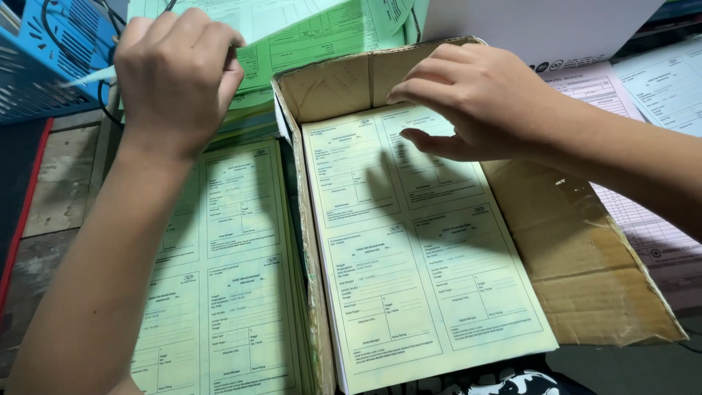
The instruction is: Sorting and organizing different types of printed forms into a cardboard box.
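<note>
A person's right hand (468, 99), fingers loosely spread, hovers over a yellow form stack (417, 249) inside a cardboard box (585, 271), while the left hand (175, 73) pinches green sheets (307, 44) just beside it.

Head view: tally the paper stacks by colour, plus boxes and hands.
Pale yellow form stacks: 2, one in the cardboard box, one left of it
Green form stacks: 1
White or pinkish forms at right: 1 spread
Cardboard box: 1
White box: 1
Blue crate: 1
Hands: 2, left hand, right hand
Total: 9
</note>
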